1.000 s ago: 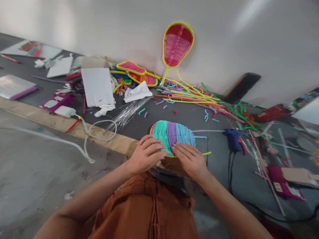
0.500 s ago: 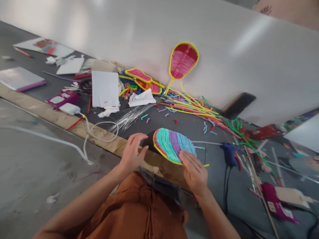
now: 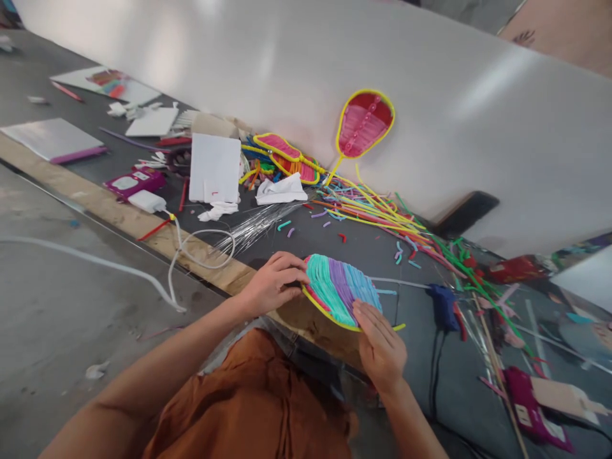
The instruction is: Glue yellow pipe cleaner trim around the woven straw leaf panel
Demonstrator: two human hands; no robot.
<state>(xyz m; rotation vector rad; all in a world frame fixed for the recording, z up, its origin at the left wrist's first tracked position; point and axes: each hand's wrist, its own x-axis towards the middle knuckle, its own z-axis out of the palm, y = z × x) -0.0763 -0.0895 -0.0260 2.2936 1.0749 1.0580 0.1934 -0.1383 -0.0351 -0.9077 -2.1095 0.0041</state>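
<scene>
A wing-shaped pipe-cleaner piece (image 3: 340, 287) lies over the table's front edge, with stripes of mint green, purple and blue and a yellow outline. Pink shows at its left end. My left hand (image 3: 277, 284) pinches that left end between fingers and thumb. At the lower right side, my right hand (image 3: 382, 344) grips the piece, fingers laid on top and the thumb hidden beneath. A loose yellow end sticks out past the right fingers, and a blue pipe-cleaner end (image 3: 387, 292) pokes out to the right.
A pink, yellow-rimmed pipe-cleaner paddle (image 3: 366, 124) leans on the white panel (image 3: 287, 57). Behind my hands are a pile of pipe cleaners (image 3: 377, 207), clear strands (image 3: 258, 223) and a white pad (image 3: 215, 167). A blue glue gun (image 3: 444, 307) lies right; a white cable (image 3: 205, 248) loops left.
My left hand has moved right and closed on the piece's left end; before, it was apart with fingers spread. My right hand keeps its hold. The whole view has shifted slightly.
</scene>
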